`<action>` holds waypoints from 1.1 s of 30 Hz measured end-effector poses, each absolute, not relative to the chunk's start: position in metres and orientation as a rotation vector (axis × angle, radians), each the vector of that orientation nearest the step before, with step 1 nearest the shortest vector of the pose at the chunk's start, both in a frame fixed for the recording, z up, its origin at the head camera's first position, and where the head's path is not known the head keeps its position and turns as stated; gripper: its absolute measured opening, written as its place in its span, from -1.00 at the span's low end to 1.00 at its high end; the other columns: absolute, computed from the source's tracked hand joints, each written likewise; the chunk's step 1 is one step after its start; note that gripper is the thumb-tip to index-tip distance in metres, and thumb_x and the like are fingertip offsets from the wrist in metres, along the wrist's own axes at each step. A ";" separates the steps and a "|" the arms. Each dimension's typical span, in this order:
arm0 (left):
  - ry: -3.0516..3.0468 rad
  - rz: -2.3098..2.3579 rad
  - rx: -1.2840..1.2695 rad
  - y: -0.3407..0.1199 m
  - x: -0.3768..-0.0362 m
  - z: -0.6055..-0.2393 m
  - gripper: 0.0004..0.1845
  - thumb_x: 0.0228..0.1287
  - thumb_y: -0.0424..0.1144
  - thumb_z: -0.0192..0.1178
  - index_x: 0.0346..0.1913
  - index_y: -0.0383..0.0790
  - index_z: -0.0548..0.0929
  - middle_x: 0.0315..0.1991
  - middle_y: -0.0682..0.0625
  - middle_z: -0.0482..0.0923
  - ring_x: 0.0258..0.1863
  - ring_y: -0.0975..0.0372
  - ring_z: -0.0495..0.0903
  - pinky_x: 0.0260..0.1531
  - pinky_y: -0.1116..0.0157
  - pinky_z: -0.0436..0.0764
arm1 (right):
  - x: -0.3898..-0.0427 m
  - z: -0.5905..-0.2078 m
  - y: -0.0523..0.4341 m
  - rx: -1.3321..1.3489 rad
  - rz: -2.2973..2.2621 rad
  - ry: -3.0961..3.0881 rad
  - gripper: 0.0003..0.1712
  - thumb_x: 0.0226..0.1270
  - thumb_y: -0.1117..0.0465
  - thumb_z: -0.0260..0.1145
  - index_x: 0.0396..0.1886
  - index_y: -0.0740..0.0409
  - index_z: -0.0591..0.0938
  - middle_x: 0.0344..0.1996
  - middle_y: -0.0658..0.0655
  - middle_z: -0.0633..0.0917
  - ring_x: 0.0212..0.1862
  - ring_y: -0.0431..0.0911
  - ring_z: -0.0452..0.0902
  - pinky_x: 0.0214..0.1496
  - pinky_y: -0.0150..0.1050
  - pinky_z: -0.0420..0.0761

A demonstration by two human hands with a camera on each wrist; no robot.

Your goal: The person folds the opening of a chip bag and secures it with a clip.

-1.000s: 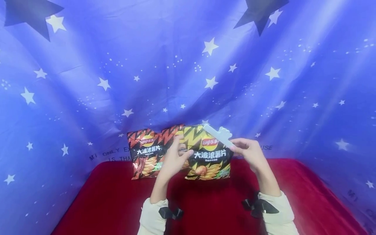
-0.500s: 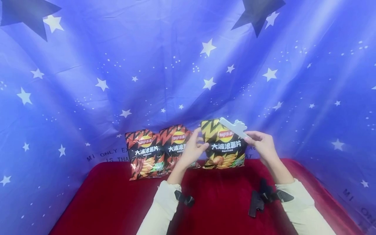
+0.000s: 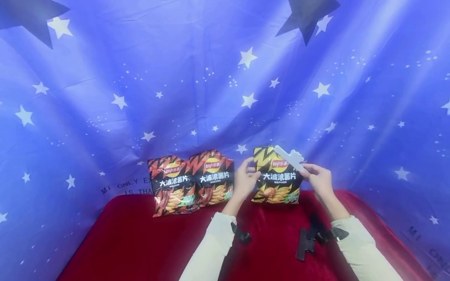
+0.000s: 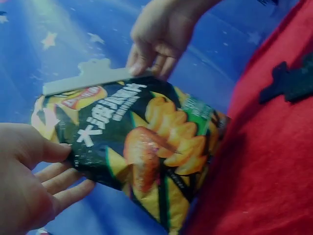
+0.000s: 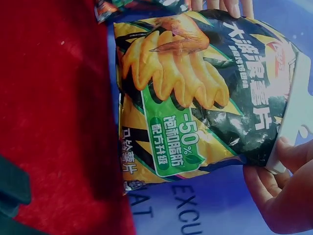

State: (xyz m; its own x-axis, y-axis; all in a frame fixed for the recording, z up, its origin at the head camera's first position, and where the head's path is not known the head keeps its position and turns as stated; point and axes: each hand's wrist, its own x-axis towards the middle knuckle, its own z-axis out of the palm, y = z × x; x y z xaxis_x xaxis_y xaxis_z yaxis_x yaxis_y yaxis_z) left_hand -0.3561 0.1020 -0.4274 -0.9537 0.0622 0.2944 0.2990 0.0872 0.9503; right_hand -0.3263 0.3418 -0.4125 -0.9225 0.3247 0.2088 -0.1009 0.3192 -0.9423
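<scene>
A yellow-and-black chip bag [image 3: 279, 183] stands upright at the back of the red tabletop [image 3: 140, 242]. A white sealing clip [image 3: 289, 157] sits slanted along its top edge. My left hand [image 3: 254, 176] pinches the bag's left edge, thumb on the front and fingers behind [image 4: 58, 183]. My right hand [image 3: 306, 171] pinches the clip's right end at the bag's upper right corner. The left wrist view shows the bag [image 4: 142, 147], the clip [image 4: 90, 78] and the right hand [image 4: 146, 66] up close. In the right wrist view the clip [image 5: 296, 112] is on the bag [image 5: 195, 98].
Two red-and-black chip bags [image 3: 172, 187] [image 3: 213, 179] stand side by side left of the yellow one, leaning on the blue star-patterned backdrop [image 3: 175, 78]. The backdrop wraps the table on three sides. Black straps [image 3: 309, 238] hang at both wrists.
Both hands carried the yellow bag with its clip to the right. It overlapped the red bags before and now stands apart from them on their right.
</scene>
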 end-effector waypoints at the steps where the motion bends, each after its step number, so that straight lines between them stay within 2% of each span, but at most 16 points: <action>1: -2.161 -1.974 -0.341 0.105 -0.357 -0.431 -0.41 0.24 -0.49 0.33 0.34 -0.12 0.54 0.01 -0.31 0.68 -0.10 -0.04 0.77 -0.18 0.24 0.76 | -0.327 -0.415 0.342 -0.207 1.636 -2.225 -0.52 0.41 0.40 0.30 0.27 0.49 0.52 -0.34 -0.28 0.74 -0.38 -0.48 0.63 -0.18 -0.51 0.67; 7: -2.065 -1.964 -0.276 0.120 -0.359 -0.451 -0.50 0.21 -0.52 0.33 0.22 -0.12 0.63 -0.10 -0.27 0.73 -0.18 0.01 0.80 -0.30 0.30 0.76 | -0.331 -0.429 0.347 -0.233 1.638 -2.203 -0.54 0.40 0.42 0.31 0.24 0.51 0.54 -0.33 -0.23 0.75 -0.34 -0.49 0.62 -0.17 -0.51 0.69; 11: -2.037 -1.988 -0.285 0.125 -0.360 -0.460 -0.47 0.19 -0.55 0.33 0.23 -0.13 0.64 -0.13 -0.27 0.74 -0.17 0.00 0.80 -0.23 0.29 0.76 | -0.334 -0.435 0.351 -0.245 1.618 -2.200 -0.54 0.39 0.40 0.33 0.23 0.50 0.55 -0.31 -0.18 0.76 -0.31 -0.44 0.64 -0.17 -0.49 0.70; 18: -2.079 -1.994 -0.342 0.127 -0.364 -0.470 -0.34 0.18 -0.59 0.30 0.35 -0.10 0.57 -0.07 -0.27 0.72 -0.06 -0.01 0.77 -0.09 0.29 0.75 | -0.338 -0.442 0.354 -0.249 1.596 -2.199 -0.54 0.42 0.33 0.33 0.23 0.49 0.57 -0.32 -0.23 0.74 -0.20 -0.28 0.72 -0.15 -0.49 0.70; 26: -2.166 -1.970 -0.391 0.129 -0.367 -0.475 -0.23 0.19 -0.63 0.24 0.45 -0.01 0.46 0.03 -0.28 0.66 -0.01 0.02 0.72 0.02 0.26 0.72 | -0.339 -0.444 0.354 -0.251 1.601 -2.187 -0.55 0.45 0.34 0.30 0.26 0.44 0.55 -0.32 -0.28 0.72 -0.26 -0.44 0.62 -0.14 -0.50 0.69; 33: -2.180 -1.939 -0.382 0.131 -0.364 -0.475 -0.25 0.17 -0.61 0.27 0.45 -0.14 0.43 -0.02 -0.29 0.66 -0.04 0.00 0.73 -0.02 0.26 0.73 | -0.341 -0.447 0.355 -0.284 1.607 -2.186 -0.53 0.45 0.32 0.30 0.28 0.46 0.54 -0.28 -0.16 0.73 -0.34 -0.48 0.60 -0.18 -0.47 0.71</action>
State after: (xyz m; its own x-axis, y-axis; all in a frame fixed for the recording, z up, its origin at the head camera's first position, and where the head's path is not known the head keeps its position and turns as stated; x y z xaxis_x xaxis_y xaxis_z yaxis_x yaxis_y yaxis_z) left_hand -0.3643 0.1306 -0.4755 -0.9468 0.0599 0.3162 0.3210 0.1068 0.9410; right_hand -0.3414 0.3547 -0.4466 -0.8950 0.3964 0.2043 -0.0768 0.3143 -0.9462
